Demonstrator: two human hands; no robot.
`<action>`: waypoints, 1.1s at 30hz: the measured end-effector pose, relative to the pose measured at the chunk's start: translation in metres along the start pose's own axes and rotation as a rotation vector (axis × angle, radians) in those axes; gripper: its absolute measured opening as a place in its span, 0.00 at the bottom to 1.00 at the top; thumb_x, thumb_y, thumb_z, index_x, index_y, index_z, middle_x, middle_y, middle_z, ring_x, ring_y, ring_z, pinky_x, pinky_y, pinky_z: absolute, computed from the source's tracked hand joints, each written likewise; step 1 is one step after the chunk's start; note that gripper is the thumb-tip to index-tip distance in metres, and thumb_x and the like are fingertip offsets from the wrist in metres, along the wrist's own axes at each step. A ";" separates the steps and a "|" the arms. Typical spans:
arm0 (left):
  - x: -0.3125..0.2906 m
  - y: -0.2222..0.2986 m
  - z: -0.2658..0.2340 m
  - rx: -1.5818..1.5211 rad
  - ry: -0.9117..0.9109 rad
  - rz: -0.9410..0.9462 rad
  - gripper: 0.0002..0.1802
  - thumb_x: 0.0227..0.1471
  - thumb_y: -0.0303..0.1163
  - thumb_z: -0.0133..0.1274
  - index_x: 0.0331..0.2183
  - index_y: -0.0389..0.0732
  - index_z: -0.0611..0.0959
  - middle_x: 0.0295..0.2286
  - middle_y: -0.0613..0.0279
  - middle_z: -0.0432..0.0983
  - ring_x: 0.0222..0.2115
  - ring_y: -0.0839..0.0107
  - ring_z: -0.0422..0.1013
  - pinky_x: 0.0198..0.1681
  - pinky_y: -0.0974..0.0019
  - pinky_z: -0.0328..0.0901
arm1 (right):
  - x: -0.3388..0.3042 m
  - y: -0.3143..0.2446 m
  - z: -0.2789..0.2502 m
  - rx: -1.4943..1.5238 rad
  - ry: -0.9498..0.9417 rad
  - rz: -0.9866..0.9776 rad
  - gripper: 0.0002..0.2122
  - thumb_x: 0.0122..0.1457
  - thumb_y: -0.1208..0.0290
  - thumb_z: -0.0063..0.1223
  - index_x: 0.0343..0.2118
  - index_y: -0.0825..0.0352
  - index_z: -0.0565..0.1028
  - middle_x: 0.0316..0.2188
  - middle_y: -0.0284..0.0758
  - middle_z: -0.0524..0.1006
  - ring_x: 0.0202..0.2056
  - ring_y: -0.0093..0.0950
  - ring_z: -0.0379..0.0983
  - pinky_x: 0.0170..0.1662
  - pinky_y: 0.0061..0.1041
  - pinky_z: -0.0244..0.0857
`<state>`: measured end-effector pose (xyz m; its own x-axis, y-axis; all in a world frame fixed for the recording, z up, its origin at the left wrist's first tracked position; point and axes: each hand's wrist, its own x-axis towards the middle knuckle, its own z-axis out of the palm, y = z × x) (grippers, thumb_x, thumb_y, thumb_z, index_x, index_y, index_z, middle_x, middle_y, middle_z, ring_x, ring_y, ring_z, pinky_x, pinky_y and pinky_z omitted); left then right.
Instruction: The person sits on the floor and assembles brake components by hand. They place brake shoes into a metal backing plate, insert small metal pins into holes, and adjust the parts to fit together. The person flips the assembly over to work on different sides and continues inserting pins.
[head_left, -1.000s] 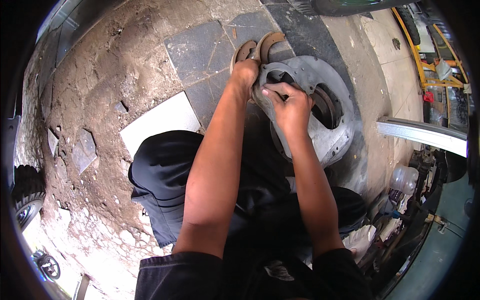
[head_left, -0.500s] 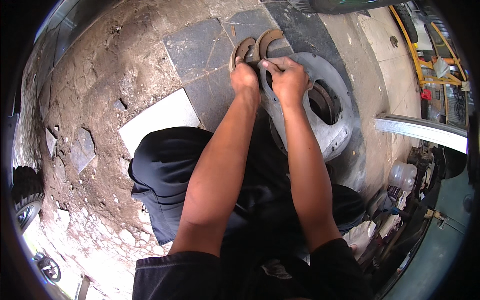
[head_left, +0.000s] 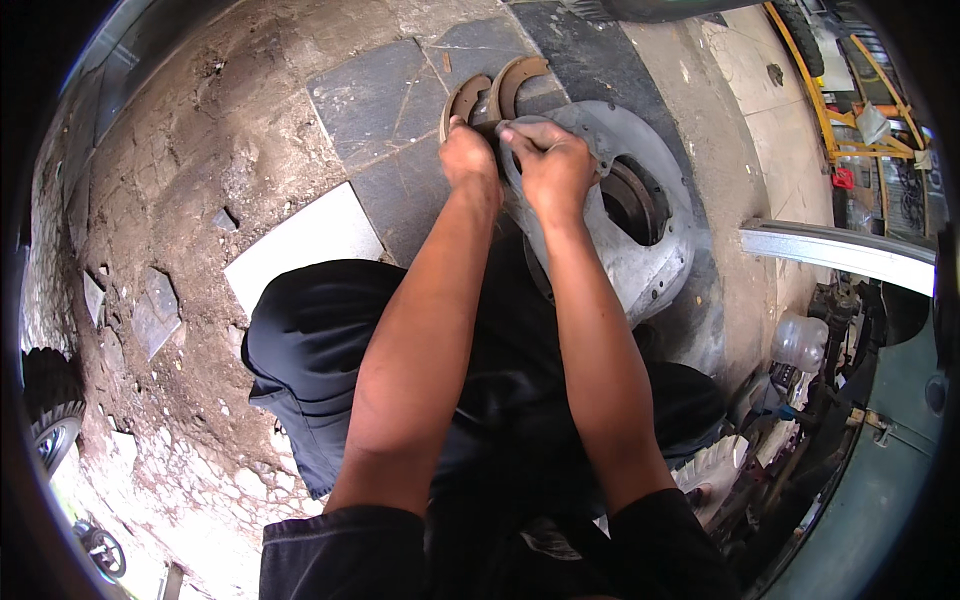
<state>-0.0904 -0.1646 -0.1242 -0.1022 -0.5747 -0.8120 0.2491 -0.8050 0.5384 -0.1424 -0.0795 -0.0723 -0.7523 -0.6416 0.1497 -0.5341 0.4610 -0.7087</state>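
Observation:
Two curved brown brake shoes [head_left: 508,88] stand side by side over the grey floor tiles, beyond my hands. My left hand [head_left: 470,158] is closed round the near end of the left brake shoe [head_left: 463,100]. Close beside it, my right hand [head_left: 552,165] is closed in a pinch, thumb and forefinger meeting by the near end of the right shoe. What lies between those fingertips is too small and hidden to make out. A large grey metal housing [head_left: 655,210] with big oval openings lies under and right of my right hand.
A white tile [head_left: 305,245] lies left of my knee on broken dirt ground with loose stone pieces [head_left: 157,312]. At right are a metal rail [head_left: 835,250], a clear plastic bottle [head_left: 800,343] and a yellow frame [head_left: 825,110]. A tyre [head_left: 55,410] shows at far left.
The whole view has shifted slightly, so everything sits a little further left in the picture. Both hands keep nearly the same pose at the brake shoes.

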 end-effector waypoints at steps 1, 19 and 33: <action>-0.013 0.002 0.003 0.052 0.013 0.007 0.38 0.68 0.53 0.45 0.57 0.23 0.80 0.58 0.37 0.76 0.59 0.44 0.73 0.63 0.50 0.64 | -0.008 -0.010 -0.008 -0.119 0.001 0.029 0.06 0.56 0.60 0.73 0.35 0.52 0.90 0.34 0.32 0.88 0.40 0.38 0.84 0.57 0.56 0.60; -0.048 0.010 0.005 0.052 0.019 0.067 0.34 0.67 0.47 0.47 0.56 0.23 0.80 0.58 0.34 0.75 0.60 0.42 0.72 0.63 0.50 0.63 | 0.007 -0.018 -0.008 -0.345 0.062 0.168 0.10 0.56 0.54 0.73 0.38 0.50 0.89 0.37 0.29 0.89 0.48 0.34 0.83 0.59 0.57 0.59; -0.058 0.007 0.014 -0.062 -0.138 0.069 0.27 0.70 0.47 0.45 0.43 0.36 0.90 0.38 0.56 0.81 0.39 0.63 0.72 0.49 0.61 0.66 | 0.035 0.053 -0.079 -0.342 0.042 0.010 0.09 0.58 0.63 0.73 0.41 0.56 0.89 0.35 0.35 0.88 0.35 0.31 0.86 0.44 0.25 0.75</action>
<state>-0.0963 -0.1394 -0.0703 -0.2134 -0.6466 -0.7323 0.3182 -0.7547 0.5737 -0.2276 -0.0290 -0.0507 -0.7697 -0.6134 0.1767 -0.6194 0.6507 -0.4393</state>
